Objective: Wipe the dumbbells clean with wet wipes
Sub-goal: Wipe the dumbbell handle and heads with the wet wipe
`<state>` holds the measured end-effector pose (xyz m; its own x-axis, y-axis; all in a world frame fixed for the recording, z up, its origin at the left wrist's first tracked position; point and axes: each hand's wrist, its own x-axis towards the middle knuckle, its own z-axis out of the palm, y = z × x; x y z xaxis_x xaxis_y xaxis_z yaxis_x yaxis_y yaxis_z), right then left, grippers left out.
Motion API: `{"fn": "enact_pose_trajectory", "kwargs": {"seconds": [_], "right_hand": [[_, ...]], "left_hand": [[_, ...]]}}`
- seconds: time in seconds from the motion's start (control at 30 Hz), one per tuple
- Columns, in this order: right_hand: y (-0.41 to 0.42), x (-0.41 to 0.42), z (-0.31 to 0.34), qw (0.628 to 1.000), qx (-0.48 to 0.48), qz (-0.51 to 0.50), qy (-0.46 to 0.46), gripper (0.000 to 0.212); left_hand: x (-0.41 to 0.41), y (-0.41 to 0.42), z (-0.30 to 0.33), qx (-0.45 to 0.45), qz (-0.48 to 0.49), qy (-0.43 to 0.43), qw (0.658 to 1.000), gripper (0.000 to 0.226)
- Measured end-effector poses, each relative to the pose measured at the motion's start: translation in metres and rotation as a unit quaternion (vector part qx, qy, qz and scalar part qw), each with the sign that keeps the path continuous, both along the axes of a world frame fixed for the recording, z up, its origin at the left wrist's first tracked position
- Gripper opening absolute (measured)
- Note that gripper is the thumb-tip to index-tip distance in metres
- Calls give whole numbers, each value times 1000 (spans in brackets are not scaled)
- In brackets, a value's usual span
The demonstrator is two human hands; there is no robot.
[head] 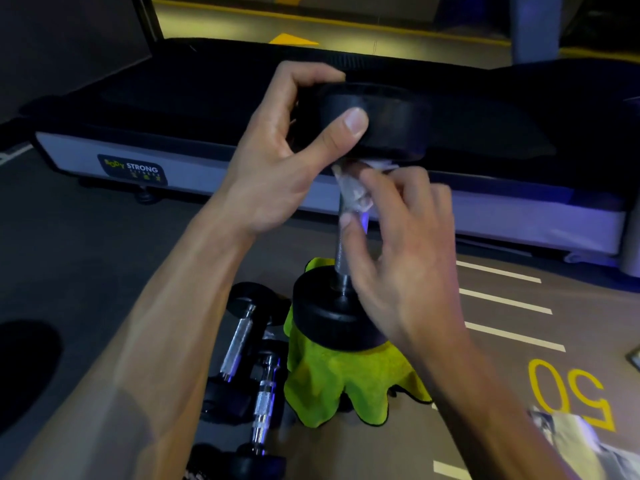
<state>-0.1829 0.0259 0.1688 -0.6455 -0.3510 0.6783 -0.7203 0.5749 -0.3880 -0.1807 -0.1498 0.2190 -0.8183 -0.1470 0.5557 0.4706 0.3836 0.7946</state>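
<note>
A black rubber-headed dumbbell with a knurled steel handle (pixel 341 251) stands upright, its lower head resting on a crumpled lime-green microfibre cloth (pixel 346 382) on the floor. The left hand (pixel 277 147) grips the dumbbell's upper head, thumb across its side, while the right hand (pixel 398 244) pinches a crumpled white wet wipe (pixel 353 188) around the handle just under that head. Just left of the cloth lie two smaller black dumbbells with steel handles (pixel 249 368).

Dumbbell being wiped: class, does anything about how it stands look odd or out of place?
Yes. The dumbbell stands upright on end on a crumpled yellow-green cloth, not the bare floor. The left hand steadies its top weight while the right hand holds a wet wipe against the handle.
</note>
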Motion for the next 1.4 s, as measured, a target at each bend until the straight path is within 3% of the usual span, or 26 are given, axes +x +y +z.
{"fn": "enact_pose_trajectory", "kwargs": {"seconds": [0.17, 0.33, 0.5, 0.67, 0.9, 1.03, 1.27, 1.4], "right_hand": [[3, 21, -17, 996, 84, 11, -14, 42], [-4, 5, 8, 995, 85, -42, 4, 41], [7, 26, -12, 992, 122, -13, -13, 37], [2, 8, 4, 997, 71, -32, -5, 41], [18, 30, -31, 995, 75, 38, -56, 28], [10, 11, -3, 997, 4, 34, -67, 40], [26, 40, -28, 990, 64, 18, -122, 51], [18, 24, -3, 992, 64, 14, -108, 52]], "left_hand": [[3, -1, 0, 4, 8, 0, 1000, 42], [5, 4, 1, 6, -6, -4, 1000, 44], [6, 9, 0, 6, -1, 0, 1000, 44], [9, 11, 1, 9, -3, 1, 1000, 45], [10, 11, -1, 24, 3, -1, 1000, 44], [9, 10, 0, 9, 4, -5, 1000, 45], [7, 5, -2, 10, 19, -3, 1000, 47], [8, 5, -1, 10, 8, -3, 1000, 48]]}}
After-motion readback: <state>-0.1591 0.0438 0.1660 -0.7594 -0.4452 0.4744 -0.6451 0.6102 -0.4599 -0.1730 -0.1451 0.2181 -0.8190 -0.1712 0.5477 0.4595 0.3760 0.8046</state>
